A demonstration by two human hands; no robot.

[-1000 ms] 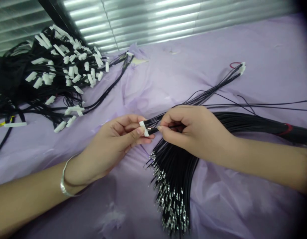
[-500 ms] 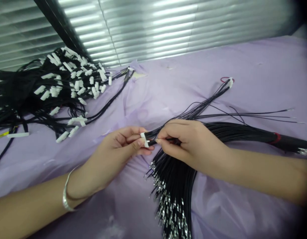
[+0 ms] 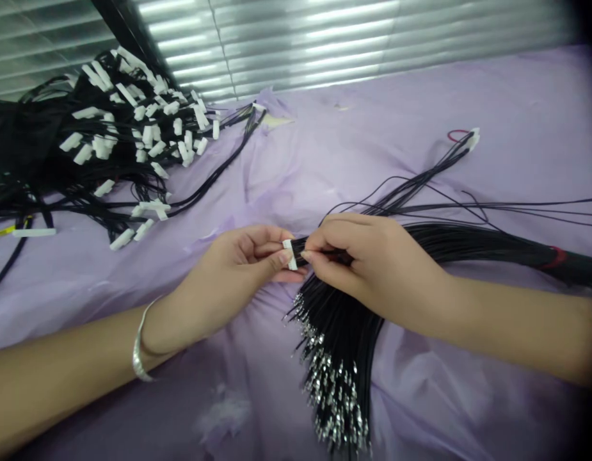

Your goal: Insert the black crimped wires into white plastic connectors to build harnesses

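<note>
My left hand [image 3: 250, 259] pinches a small white connector housing [image 3: 290, 254] between thumb and fingers. Black wires run out of the housing's right side toward my right hand [image 3: 360, 256], which is closed in a pinch on a black wire close to the housing. The wire's tip is hard to make out at the housing's edge. Below and behind my right hand fans a thick bundle of black wires [image 3: 346, 326], with bare silvery terminals [image 3: 331, 390] at the lower ends.
A heap of black cables with white connectors [image 3: 146, 134] lies at the left. Another white connector [image 3: 474, 139] with a red loop [image 3: 456, 135] rests at the back right. A red band [image 3: 559, 257] ties the bundle. Purple sheeting [image 3: 296, 179] covers the table, with window blinds [image 3: 296, 38] behind.
The terminal that showed between my right fingers and the housing is no longer distinct; the fingers are nearer the housing. The whole view has shifted slightly.
</note>
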